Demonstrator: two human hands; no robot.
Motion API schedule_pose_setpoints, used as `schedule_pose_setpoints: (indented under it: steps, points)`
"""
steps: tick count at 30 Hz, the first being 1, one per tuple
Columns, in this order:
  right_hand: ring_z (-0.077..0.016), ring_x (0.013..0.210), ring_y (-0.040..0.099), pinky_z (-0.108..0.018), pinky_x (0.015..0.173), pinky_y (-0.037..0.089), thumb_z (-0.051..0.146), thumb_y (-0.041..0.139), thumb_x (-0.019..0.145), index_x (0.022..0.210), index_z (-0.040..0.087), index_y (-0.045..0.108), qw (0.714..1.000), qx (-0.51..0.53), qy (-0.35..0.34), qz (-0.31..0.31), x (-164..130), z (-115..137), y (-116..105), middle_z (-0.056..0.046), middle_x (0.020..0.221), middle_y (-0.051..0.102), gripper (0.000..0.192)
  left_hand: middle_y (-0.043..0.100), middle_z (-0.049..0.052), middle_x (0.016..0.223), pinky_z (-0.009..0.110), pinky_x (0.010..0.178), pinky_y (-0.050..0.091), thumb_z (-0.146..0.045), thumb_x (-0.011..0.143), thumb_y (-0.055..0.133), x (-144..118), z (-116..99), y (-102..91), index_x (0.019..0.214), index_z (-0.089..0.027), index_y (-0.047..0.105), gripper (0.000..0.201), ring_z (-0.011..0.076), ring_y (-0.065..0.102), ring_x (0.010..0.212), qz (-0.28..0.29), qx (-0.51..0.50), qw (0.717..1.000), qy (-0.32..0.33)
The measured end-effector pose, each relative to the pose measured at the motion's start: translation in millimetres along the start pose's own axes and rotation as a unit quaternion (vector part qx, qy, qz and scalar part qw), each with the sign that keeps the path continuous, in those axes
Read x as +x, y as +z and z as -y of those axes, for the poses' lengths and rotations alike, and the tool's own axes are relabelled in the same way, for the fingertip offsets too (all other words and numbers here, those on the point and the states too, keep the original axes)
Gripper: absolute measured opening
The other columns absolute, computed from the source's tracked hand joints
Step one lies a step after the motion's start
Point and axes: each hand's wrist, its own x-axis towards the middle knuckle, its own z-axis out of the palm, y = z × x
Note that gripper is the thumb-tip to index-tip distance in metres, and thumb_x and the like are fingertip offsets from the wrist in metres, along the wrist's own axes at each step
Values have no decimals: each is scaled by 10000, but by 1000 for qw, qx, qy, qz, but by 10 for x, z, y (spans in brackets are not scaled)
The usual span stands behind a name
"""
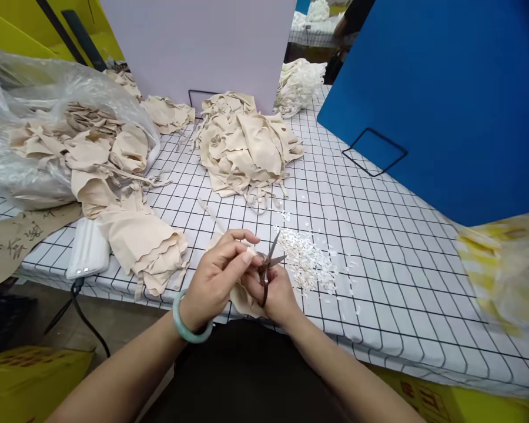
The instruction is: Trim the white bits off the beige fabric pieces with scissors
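Observation:
My right hand point(281, 296) is closed round small metal scissors point(268, 267), whose blades stand apart and point away from me. Close against it, my left hand point(218, 273) pinches part of a beige fabric piece point(245, 302) between thumb and fingers. The cloth hangs below both hands near the table's front edge, and a thin strap trails off behind the left hand. Just right of the blades lies a scatter of small white and beige clippings point(311, 261). A layered stack of beige fabric pieces point(145, 241) rests to the left of my hands.
Beyond my hands rises a heap of beige pieces point(251, 144). A clear plastic bag point(62, 88) with more pieces lies at left, near a white power bank point(88, 249) with a cable. Lilac point(198, 47) and blue boards point(445, 106) stand at the back and right.

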Motion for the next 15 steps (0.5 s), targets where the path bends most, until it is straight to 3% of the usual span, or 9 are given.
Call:
schedule_pose_setpoints:
  steps: [2, 4, 8, 11, 15]
  points:
    - [-147, 652, 567, -283, 611, 488, 465, 704, 790, 879, 215, 580, 999, -46, -16, 17, -84, 27, -83, -1, 781, 605, 293, 581, 91, 834, 352, 833, 520, -294, 995, 508, -6, 108, 62, 801, -185, 673, 277, 272, 544, 1163, -18, -55, 998, -38]
    - [-192, 766, 597, -329, 682, 503, 492, 709, 786, 911, 215, 607, 986, -157, -60, 11, -148, 94, -243, -36, 871, 614, 320, 575, 92, 877, 344, 825, 513, -308, 988, 524, -29, 180, 117, 788, -185, 668, 275, 264, 542, 1140, -38, -48, 997, -42]
    - [-231, 803, 559, -397, 759, 467, 575, 705, 773, 749, 213, 600, 917, -371, -146, -20, -244, 236, -548, -48, 780, 593, 378, 562, 94, 973, 346, 873, 491, -314, 994, 514, -80, 188, 200, 798, -186, 657, 275, 249, 510, 1139, -29, 1, 999, -13]
    - [-198, 704, 531, -377, 724, 433, 611, 712, 765, 658, 204, 567, 891, -421, -172, -18, -294, 273, -621, -27, 669, 568, 445, 530, 94, 1026, 353, 897, 476, -293, 1009, 472, -92, 161, 247, 829, -177, 654, 281, 236, 508, 1104, -10, 21, 1000, -2]
    - [-156, 598, 491, -347, 682, 399, 627, 705, 771, 590, 205, 520, 887, -425, -181, -9, -314, 270, -609, -1, 577, 525, 495, 510, 92, 1000, 347, 899, 451, -264, 1011, 454, -92, 154, 279, 795, -176, 610, 281, 228, 480, 1087, 8, 49, 998, 24]
